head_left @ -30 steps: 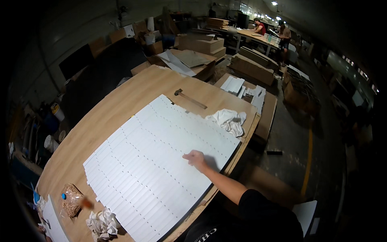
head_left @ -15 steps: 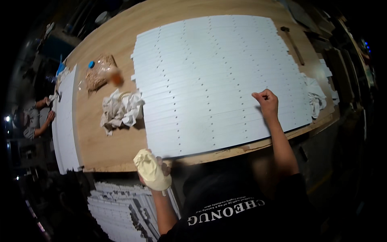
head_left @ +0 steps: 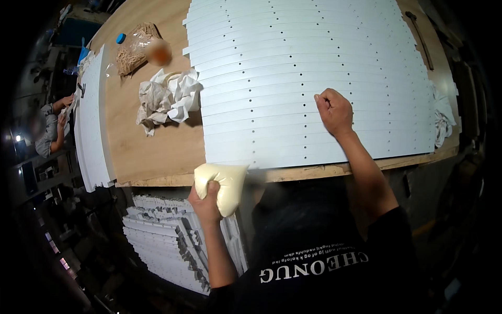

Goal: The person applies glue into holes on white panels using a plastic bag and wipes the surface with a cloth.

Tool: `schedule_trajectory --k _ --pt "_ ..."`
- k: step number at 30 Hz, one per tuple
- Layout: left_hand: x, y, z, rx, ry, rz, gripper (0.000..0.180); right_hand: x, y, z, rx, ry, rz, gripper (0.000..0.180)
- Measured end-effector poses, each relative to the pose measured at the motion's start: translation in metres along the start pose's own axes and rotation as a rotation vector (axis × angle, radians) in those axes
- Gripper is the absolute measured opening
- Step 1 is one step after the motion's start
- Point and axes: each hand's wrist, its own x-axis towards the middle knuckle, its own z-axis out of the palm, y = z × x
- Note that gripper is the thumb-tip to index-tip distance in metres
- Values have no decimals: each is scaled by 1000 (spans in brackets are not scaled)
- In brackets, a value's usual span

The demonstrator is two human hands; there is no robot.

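My left hand (head_left: pixel 207 201) is wrapped round a plump plastic bag of pale yellow, paste-like stuff (head_left: pixel 231 189). The bag is at the table's near edge, its thumb-side squeezed in. My right hand (head_left: pixel 335 111) is curled closed over the white slats (head_left: pixel 277 120); whatever it may hold is hidden inside the fingers. These slats lie side by side as a wide sheet, with rows of small dark holes across them. Left of the sheet lie crumpled white cloths (head_left: pixel 166 97).
A clear plastic bag of small wooden dowels (head_left: pixel 137 49) lies beyond the cloths, near a blue cap (head_left: pixel 121 38). A hammer (head_left: pixel 420 39) rests at the right. Stacked white slats (head_left: pixel 162 251) stand below the table. Another person (head_left: pixel 49 131) works at far left.
My left hand has lifted and turned the bag, so its thumb now shows pressed into it. My right hand has shifted slightly left across the slats, still closed. The whole view has moved.
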Motion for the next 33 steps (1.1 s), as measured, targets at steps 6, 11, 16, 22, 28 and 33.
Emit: schedule_trajectory --k 6,11,16,22,28,33 --pt "3 7 11 226 -54 127 21 3 0 2 -29 1 -5 23" --pt "7 3 17 276 -60 192 19 3 -2 3 -14 19 11 24" --pt "8 1 19 335 -59 217 19 2 0 3 -19 18 18 25" --pt "8 9 26 400 -64 249 16 3 -1 3 -1 16 31 24" --pt "7 13 29 443 -77 292 15 3 -1 2 -11 7 32 24" --pt "7 14 33 457 -86 317 15 3 -1 2 -30 3 24 24"
